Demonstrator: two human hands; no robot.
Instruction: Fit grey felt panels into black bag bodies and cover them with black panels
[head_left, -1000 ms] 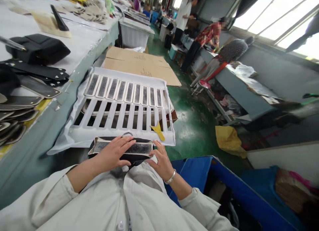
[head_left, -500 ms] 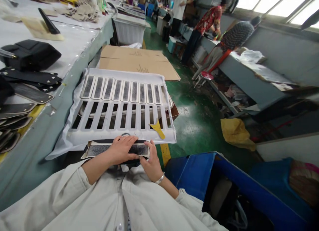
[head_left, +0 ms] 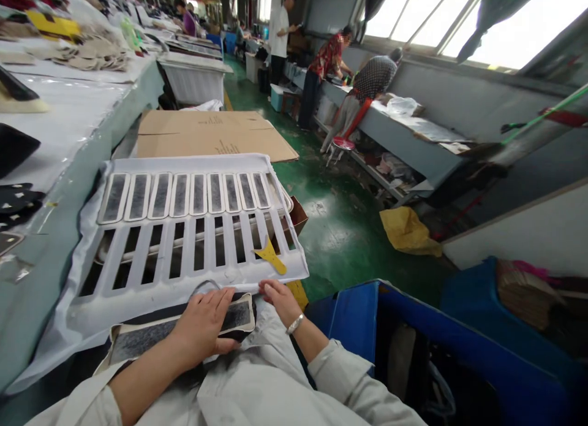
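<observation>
The left hand [head_left: 204,322] lies flat, fingers together, pressing a long cream-edged strip with a dark grey fuzzy centre [head_left: 179,331] onto the lap, while the right hand [head_left: 280,298], fingers loosely curled and holding nothing, touches the strip's right end just below the white slotted plastic tray [head_left: 184,263]. Held only by that flat palm, the strip could slide off the white coat [head_left: 239,389]. The tray, carrying 8 similar strips [head_left: 184,195] and a yellow scraper [head_left: 271,256], sits beside a grey workbench [head_left: 55,187] above a green factory floor [head_left: 340,224], with other people standing at benches beyond.

Ahead, the slotted white rack [head_left: 184,254] and yellow scraper [head_left: 271,256] block reach; right, a blue bin [head_left: 367,315].
</observation>
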